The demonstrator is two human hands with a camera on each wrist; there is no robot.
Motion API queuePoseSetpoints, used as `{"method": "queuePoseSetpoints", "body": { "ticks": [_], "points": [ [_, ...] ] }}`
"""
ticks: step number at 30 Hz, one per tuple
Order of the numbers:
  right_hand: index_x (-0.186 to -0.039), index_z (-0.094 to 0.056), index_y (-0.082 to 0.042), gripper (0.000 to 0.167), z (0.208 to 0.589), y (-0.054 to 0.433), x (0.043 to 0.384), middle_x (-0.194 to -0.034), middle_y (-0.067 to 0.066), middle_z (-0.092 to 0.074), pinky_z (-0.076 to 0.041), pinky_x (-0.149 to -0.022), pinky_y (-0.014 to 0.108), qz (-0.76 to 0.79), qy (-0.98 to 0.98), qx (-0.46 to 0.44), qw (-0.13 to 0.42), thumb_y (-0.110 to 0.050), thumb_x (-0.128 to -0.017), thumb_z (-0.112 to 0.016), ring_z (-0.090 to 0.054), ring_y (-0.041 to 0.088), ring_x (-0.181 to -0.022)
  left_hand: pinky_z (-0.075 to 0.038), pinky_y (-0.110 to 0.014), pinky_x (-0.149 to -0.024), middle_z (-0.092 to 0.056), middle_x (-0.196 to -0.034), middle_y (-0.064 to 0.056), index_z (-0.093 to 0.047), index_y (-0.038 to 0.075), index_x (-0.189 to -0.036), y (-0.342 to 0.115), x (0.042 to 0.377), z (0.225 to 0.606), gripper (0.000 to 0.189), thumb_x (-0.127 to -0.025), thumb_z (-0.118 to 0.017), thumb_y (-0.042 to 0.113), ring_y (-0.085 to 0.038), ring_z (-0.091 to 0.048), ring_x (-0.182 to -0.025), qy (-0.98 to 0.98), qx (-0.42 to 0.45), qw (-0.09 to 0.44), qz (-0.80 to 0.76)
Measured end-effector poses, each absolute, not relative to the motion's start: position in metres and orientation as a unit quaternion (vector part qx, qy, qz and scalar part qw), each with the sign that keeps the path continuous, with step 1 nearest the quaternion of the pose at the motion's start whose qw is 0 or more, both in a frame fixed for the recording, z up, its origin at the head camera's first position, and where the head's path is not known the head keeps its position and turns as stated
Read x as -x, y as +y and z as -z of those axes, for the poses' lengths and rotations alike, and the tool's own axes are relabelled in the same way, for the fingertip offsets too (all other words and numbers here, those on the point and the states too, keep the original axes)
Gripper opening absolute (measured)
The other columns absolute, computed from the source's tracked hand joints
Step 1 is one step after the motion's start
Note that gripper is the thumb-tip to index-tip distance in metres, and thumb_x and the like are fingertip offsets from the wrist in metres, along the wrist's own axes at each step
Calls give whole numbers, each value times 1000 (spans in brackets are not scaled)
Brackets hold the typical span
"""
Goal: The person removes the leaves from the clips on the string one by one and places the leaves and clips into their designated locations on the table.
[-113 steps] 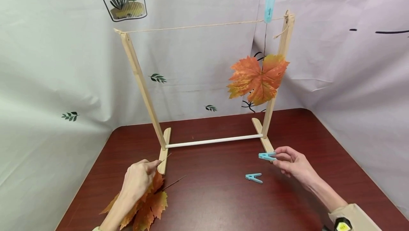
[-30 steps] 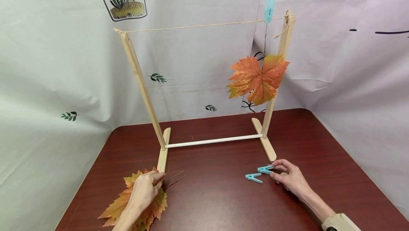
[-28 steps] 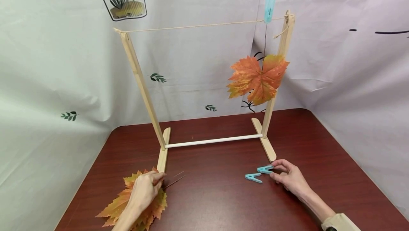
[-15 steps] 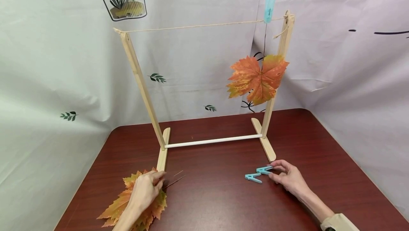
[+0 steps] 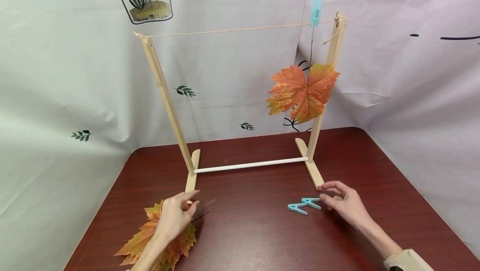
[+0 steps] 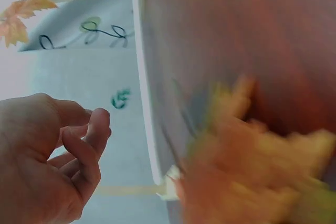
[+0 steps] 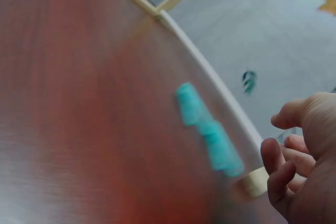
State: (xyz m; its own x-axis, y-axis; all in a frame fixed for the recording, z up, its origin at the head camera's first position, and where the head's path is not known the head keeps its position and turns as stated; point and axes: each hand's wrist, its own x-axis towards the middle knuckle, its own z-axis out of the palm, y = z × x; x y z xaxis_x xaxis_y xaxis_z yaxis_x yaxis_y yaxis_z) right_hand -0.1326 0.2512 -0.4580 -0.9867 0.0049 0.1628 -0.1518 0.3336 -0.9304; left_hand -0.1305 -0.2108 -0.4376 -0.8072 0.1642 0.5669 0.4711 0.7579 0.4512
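In the head view, my left hand (image 5: 176, 217) hovers over a small pile of orange and yellow artificial leaves (image 5: 144, 237) at the front left, thumb and fingers apart and holding nothing. Thin stems poke out to the right of the pile. Two blue clothespins (image 5: 298, 209) lie side by side at the right, overlapping in this view. Just right of them my right hand (image 5: 346, 204) is raised with loosely bent, bare fingers. The right wrist view has the clothespins (image 7: 223, 148) blurred on the table, beside the hand (image 7: 310, 156).
A wooden frame (image 5: 165, 92) with a white crossbar (image 5: 251, 165) stands on the dark red table (image 5: 247, 229). Along its top runs a string (image 5: 225, 31). Near the right post another clothespin (image 5: 317, 8) holds a hanging leaf (image 5: 303, 92) by its stem. Printed white cloth (image 5: 232, 71) hangs behind.
My left hand has lowered a leaf onto the pile, let go and lifted slightly. My right hand has set its clothespin down beside the other, released it and drawn back a little.
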Motion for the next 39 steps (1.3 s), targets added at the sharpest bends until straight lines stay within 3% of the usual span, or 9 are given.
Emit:
{"method": "queuePoseSetpoints", "body": {
  "ticks": [4,7,10,20,32,39],
  "points": [
    [-112,-64,6,26,429,258,141,-105,8,-73,-55,-57,28,-552,-820,-102,107,2,-88,-73,-66,16,-66,-32,-14,-32,-73,-83,-6,-76,1,-107,-198,139,420,33,-76,-78,-11,8,-46,-42,-872,189,275,357],
    [-113,-64,5,24,406,262,147,-104,-8,-73,-56,-57,29,-546,-817,-140,121,2,-90,-71,-65,14,-65,-34,-15,-32,-74,-85,-6,-75,1,-111,-185,145,404,33,-79,-76,-9,2,-54,-44,-855,200,273,394],
    [-113,-65,3,23,382,264,153,-105,-13,-72,-56,-58,27,-540,-815,-169,128,2,-91,-70,-65,14,-64,-37,-17,-32,-74,-88,-6,-74,2,-115,-171,152,387,35,-82,-75,-9,-4,-60,-45,-838,203,263,433],
    [-115,-66,1,25,302,263,166,-107,-10,-72,-54,-60,22,-496,-819,-227,178,4,-90,-69,-65,14,-66,-47,-22,-39,-74,-93,-11,-73,1,-116,-124,182,327,29,-88,-73,-2,-21,-67,-52,-776,205,245,545],
    [-116,-67,2,26,206,258,176,-110,-3,-72,-51,-64,16,-471,-804,-256,257,6,-90,-68,-67,11,-70,-41,-22,-35,-73,-95,-7,-73,3,-119,-61,208,262,29,-90,-72,5,-29,-66,-51,-714,236,251,609],
    [-116,-69,-5,25,168,258,188,-108,-2,-73,-42,-46,16,-510,-787,-228,263,0,-92,-67,-67,12,-68,-42,-24,-37,-73,-96,-4,-71,3,-122,-34,218,234,31,-92,-71,8,-26,-66,-52,-708,247,218,625]
  ]
}}
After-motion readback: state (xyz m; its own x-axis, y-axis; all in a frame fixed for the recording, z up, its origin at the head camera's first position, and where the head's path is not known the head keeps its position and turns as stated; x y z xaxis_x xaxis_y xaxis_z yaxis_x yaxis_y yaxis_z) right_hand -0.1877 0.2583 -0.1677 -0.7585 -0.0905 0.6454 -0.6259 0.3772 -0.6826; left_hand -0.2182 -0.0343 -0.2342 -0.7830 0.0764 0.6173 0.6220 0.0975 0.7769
